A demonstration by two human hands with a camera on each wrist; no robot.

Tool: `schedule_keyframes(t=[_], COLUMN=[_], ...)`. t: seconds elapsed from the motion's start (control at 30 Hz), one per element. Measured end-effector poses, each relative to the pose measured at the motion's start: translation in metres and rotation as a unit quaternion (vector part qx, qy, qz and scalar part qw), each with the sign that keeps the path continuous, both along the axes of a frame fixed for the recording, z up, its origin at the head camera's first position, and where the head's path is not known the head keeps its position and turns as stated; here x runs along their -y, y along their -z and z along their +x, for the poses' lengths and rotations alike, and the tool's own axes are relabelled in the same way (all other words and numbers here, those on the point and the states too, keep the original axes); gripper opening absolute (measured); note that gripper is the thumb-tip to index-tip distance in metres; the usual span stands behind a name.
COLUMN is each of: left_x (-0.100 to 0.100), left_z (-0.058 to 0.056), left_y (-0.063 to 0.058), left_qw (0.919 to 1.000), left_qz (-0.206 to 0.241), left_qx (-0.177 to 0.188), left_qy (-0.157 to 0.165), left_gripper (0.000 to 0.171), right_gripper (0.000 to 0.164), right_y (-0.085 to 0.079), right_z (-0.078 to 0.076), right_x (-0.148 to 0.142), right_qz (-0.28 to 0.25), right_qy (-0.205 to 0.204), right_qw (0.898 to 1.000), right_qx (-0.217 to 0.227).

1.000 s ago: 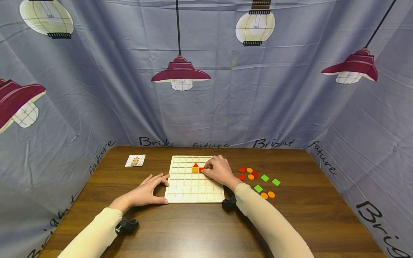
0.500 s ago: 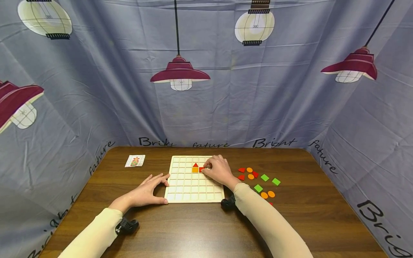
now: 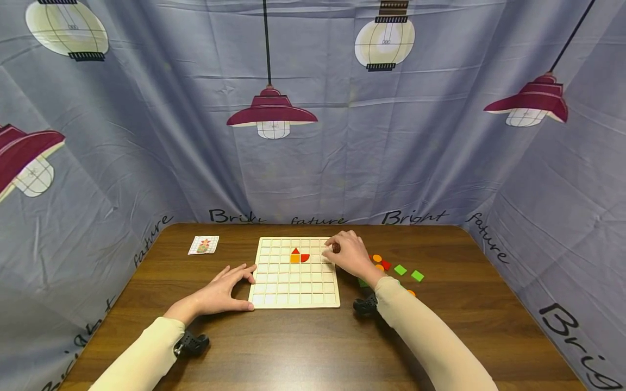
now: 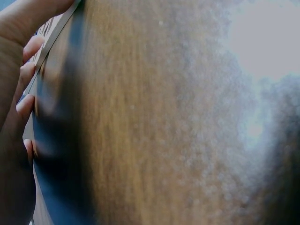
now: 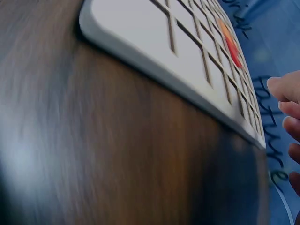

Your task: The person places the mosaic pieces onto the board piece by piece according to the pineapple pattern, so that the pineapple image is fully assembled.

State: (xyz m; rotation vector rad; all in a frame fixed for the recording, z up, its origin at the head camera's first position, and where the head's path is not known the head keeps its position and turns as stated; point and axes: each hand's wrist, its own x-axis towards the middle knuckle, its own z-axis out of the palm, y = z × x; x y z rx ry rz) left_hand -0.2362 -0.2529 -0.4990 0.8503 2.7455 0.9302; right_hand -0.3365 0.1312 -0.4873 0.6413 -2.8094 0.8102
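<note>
A cream grid board (image 3: 293, 288) lies on the wooden table. On it sit a red triangle (image 3: 295, 251), an orange square (image 3: 295, 259) below that, and a red rounded piece (image 3: 305, 258) to the square's right. My left hand (image 3: 220, 290) rests at the board's left edge, fingers spread, the thumb by the near corner. In the left wrist view the fingertips (image 4: 26, 103) line that edge. Over the board's right edge hovers my right hand (image 3: 352, 255), fingers loosely bent, nothing visible between them; the right wrist view has the fingers (image 5: 286, 89) apart from the board.
Right of the board lie loose pieces: green squares (image 3: 400, 270), orange circles (image 3: 377, 258) and a red one (image 3: 386, 265), partly hidden by the right arm. A small gridded card (image 3: 203, 245) with a coloured picture lies at the back left. A printed curtain (image 3: 303, 179) surrounds the table.
My right hand has let go of the red rounded piece and moved right, toward the loose pieces. The red piece now shows fully beside the orange square. My left hand has stayed put.
</note>
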Motion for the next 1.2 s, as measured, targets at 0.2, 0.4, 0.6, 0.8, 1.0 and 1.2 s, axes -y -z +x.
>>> schedule_keyframes(t=[0.2,0.4,0.6,0.8,1.0,1.2], left_x=[0.000,0.001,0.001,0.001,0.000,-0.001], left_z=[0.000,0.000,0.000,0.001,0.001,0.001], left_y=[-0.001,-0.001,0.000,-0.001,-0.001,0.000], left_qw=[1.0000,1.0000,1.0000,1.0000,1.0000,1.0000], left_qz=[-0.001,-0.002,-0.005,-0.004,-0.003,-0.003], left_qx=[0.000,0.001,-0.003,-0.001,-0.001,-0.001], left_qy=[-0.001,-0.001,-0.003,-0.002,-0.002,-0.001], left_gripper=[0.052,0.052,0.053,0.052,0.052,0.052], right_gripper=[0.032,0.036,0.036,0.029,0.023,0.021], right_y=[-0.007,-0.009,-0.009,-0.003,0.004,0.007], right_z=[0.001,0.001,0.002,0.003,0.002,0.003], right_x=[-0.034,-0.067,-0.092,-0.110,-0.118,-0.117], right_qz=[-0.005,-0.003,0.019,0.045,0.062,0.067], right_qy=[0.011,0.024,0.031,0.031,0.036,0.039], right_qw=[1.000,1.000,0.999,0.998,0.997,0.997], right_qx=[-0.004,0.001,-0.009,-0.010,-0.010,-0.004])
